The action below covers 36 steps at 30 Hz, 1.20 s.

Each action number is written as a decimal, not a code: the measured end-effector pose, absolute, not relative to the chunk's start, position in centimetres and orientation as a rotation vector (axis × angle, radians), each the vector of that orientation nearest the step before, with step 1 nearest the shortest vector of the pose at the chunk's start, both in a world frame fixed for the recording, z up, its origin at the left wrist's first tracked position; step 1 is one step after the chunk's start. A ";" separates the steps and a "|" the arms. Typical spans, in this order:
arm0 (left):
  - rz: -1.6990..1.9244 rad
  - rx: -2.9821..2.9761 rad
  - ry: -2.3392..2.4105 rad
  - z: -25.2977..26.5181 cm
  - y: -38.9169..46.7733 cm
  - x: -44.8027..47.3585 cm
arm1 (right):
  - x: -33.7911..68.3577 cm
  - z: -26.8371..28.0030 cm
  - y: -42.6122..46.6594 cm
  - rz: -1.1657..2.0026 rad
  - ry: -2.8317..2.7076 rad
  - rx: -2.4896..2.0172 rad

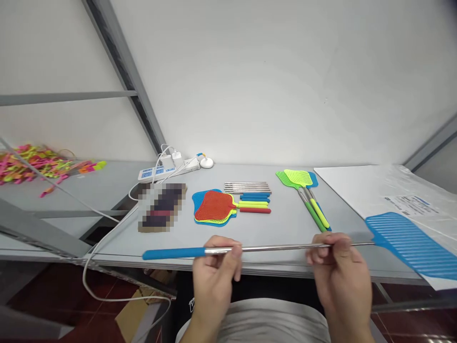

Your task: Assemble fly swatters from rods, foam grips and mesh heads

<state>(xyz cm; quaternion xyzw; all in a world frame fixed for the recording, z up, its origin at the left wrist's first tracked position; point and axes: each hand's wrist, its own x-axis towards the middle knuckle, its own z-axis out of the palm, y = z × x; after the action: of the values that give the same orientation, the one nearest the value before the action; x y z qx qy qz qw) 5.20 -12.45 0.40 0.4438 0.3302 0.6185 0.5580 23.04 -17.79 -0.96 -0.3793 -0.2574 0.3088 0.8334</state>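
Note:
A blue fly swatter with a telescopic metal rod, drawn out long, lies level across both hands over the table's front edge. My left hand is closed round the thick part of the rod, beside the blue grip. Near the swatter's head, my right hand pinches the thin end of the rod. Beyond them lies a stack of swatter heads, red on top of yellow and blue. Beside it are loose blue, yellow and red handles and several metal rods.
Swatters with green, yellow and blue parts lie right of centre. A white wrapped package covers the right side. A power strip with cables stands at the back left, near a pixelated object. Colourful small pieces are heaped far left.

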 end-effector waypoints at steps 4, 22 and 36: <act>1.546 1.057 0.768 1.3 -11.9 3.8 | 24.6 0.0 -18.1 0.597 -0.554 -0.789; 1.230 0.869 0.557 -0.8 -12.7 8.5 | 16.4 -1.5 -15.4 1.134 -0.669 -0.819; 1.681 0.765 0.659 2.7 -9.4 0.3 | 25.0 -0.7 -16.2 0.743 -0.437 -0.940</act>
<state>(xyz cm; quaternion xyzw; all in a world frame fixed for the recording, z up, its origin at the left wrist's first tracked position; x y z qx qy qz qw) 0.25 -9.42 2.70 0.3243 0.2793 0.7121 0.5566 24.96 -16.24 -0.73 -0.4387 -0.2038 0.3467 0.8036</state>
